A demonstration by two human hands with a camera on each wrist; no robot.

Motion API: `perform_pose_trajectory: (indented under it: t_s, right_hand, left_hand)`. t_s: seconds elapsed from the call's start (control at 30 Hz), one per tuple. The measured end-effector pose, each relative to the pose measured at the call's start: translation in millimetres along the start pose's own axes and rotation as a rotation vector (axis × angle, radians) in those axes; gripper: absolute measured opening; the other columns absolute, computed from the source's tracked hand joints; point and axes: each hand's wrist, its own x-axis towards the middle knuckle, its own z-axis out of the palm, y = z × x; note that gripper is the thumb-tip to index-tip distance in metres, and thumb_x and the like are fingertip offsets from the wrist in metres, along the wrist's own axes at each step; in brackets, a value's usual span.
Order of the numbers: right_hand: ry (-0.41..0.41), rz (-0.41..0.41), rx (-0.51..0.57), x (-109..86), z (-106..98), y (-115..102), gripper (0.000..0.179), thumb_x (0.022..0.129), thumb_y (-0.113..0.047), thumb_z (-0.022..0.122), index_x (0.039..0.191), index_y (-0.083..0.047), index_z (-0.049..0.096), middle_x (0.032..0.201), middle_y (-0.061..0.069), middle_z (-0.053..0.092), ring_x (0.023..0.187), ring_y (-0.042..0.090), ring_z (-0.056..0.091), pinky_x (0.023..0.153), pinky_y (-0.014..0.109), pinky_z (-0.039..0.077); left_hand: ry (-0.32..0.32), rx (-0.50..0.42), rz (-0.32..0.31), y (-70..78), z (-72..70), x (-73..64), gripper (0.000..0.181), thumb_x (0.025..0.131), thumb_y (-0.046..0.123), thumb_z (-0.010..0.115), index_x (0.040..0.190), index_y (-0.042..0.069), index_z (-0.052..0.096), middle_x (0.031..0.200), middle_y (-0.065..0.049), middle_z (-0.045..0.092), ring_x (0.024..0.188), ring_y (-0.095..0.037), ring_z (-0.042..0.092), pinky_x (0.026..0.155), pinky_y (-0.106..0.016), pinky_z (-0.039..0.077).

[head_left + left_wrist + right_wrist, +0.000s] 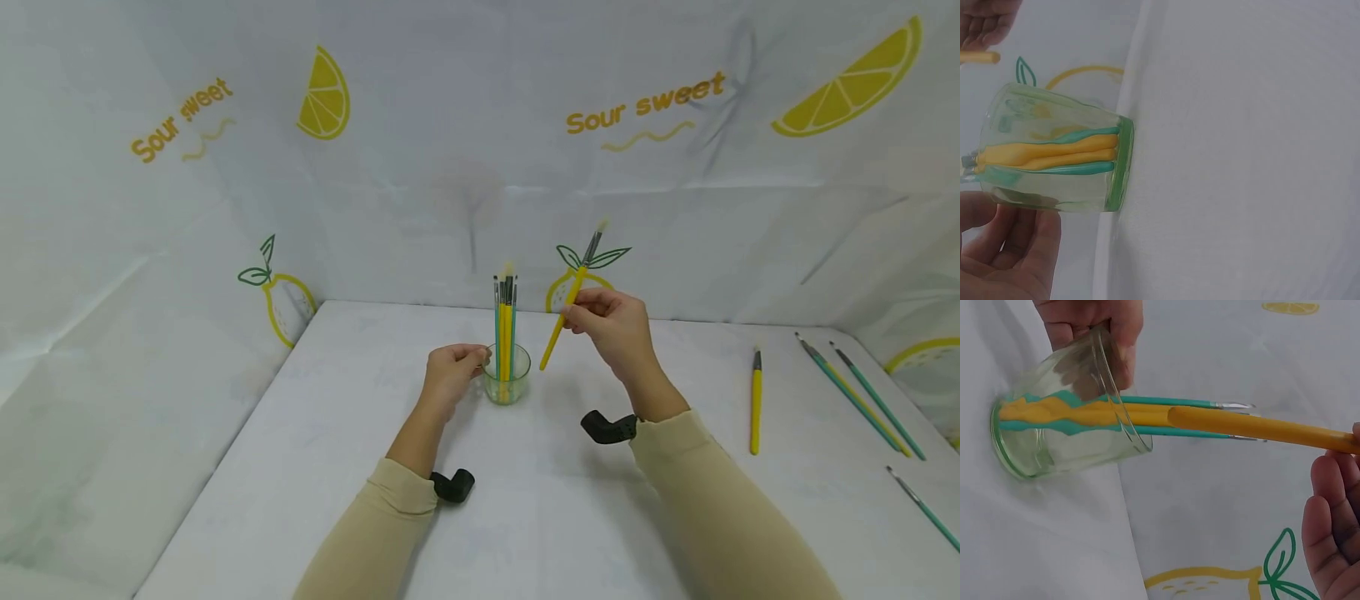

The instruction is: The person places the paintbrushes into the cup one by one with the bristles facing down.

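Observation:
A greenish clear glass (504, 392) stands upright on the white table, with several yellow and teal paintbrushes (506, 325) inside it. My left hand (450, 375) pinches the glass's left rim between thumb and fingers, seen close in the left wrist view (1016, 244). To the right of the glass and above the table, my right hand (611, 325) holds a yellow paintbrush (566, 321) by its handle, bristles up and tilted right. In the right wrist view the handle end of that yellow brush (1260, 428) is apart from the glass, in front of the standing brushes.
On the table's right side lie a yellow brush (756, 400), a group of teal and yellow brushes (855, 396), and another teal brush (926, 508) near the right edge. A white cloth with lemon prints (465, 125) hangs behind the table.

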Motion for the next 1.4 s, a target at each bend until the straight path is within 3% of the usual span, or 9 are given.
perform_pose_trajectory:
  t_s: [0.17,0.4,0.6,0.83,1.1,1.4]
  right_hand:
    - [-0.016,-0.035,-0.042,5.9,18,1,0.029,0.090,-0.023,0.072,0.104,0.001,0.067,0.094,0.011,0.072,0.077,0.016,0.069,0.071,0.023,0.061]
    - [-0.078,-0.021,-0.161,9.6,35,13,0.024,0.091,-0.028,0.070,0.100,-0.006,0.070,0.094,0.011,0.072,0.084,0.029,0.068,0.078,0.043,0.061]
    - [-0.125,0.034,-0.248,9.8,47,26,0.023,0.091,-0.030,0.069,0.099,-0.009,0.071,0.093,0.007,0.072,0.083,0.022,0.066,0.073,0.033,0.058]
    - [-0.137,0.106,-0.279,10.2,54,37,0.023,0.091,-0.032,0.068,0.098,-0.010,0.071,0.091,0.006,0.072,0.083,0.020,0.066,0.073,0.031,0.056]
    - [-0.177,0.087,-0.305,9.2,57,43,0.025,0.090,-0.032,0.070,0.097,-0.009,0.072,0.089,0.006,0.073,0.081,0.021,0.065,0.067,0.028,0.053]
    - [-0.201,0.106,-0.280,9.9,60,50,0.024,0.090,-0.028,0.069,0.101,-0.006,0.070,0.095,0.008,0.073,0.084,0.020,0.065,0.072,0.028,0.055]
  left_hand:
    - [0.001,0.007,0.003,-0.9,-0.4,0.0,0.020,0.096,0.017,0.063,0.106,0.003,0.073,0.109,-0.009,0.072,0.101,-0.018,0.067,0.089,-0.028,0.058]
    - [0.006,0.017,0.011,-1.5,0.0,1.9,0.020,0.097,0.017,0.063,0.106,0.002,0.073,0.108,-0.009,0.072,0.099,-0.018,0.068,0.088,-0.028,0.059]
    - [0.004,0.004,0.021,-2.6,-0.3,3.0,0.021,0.096,0.016,0.063,0.107,0.000,0.072,0.109,-0.011,0.072,0.100,-0.019,0.068,0.087,-0.027,0.059]
    - [-0.003,0.009,0.023,-2.2,-0.6,2.9,0.021,0.096,0.018,0.064,0.106,0.001,0.073,0.109,-0.011,0.072,0.102,-0.020,0.069,0.088,-0.028,0.059]
    - [0.004,0.011,0.021,-0.5,0.5,2.5,0.021,0.096,0.018,0.063,0.106,0.001,0.073,0.108,-0.010,0.072,0.101,-0.019,0.068,0.087,-0.028,0.059]
    - [0.010,-0.003,0.021,-2.3,0.5,4.0,0.021,0.096,0.018,0.064,0.104,0.002,0.074,0.108,-0.010,0.072,0.102,-0.019,0.068,0.087,-0.028,0.059]
